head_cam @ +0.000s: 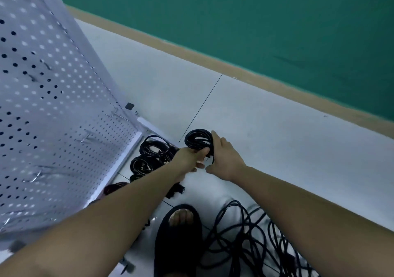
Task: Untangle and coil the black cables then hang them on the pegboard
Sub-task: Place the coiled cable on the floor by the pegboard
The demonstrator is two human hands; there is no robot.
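While the left hand [187, 158] pinched the black coil [197, 139] just above its fingers [202, 152], the right hand [227, 159] lay flat on the coil's side; the pegboard [53, 106] stood left of both, nearer the left hand.

Pegboard [53, 106] fills the left; coiled cables [151, 155] lie on the floor [255, 127] at its foot. A coil [198, 139] sits mid-frame between the left hand [188, 159] and right hand [226, 159], with a loose tangle [245, 240] lower right.
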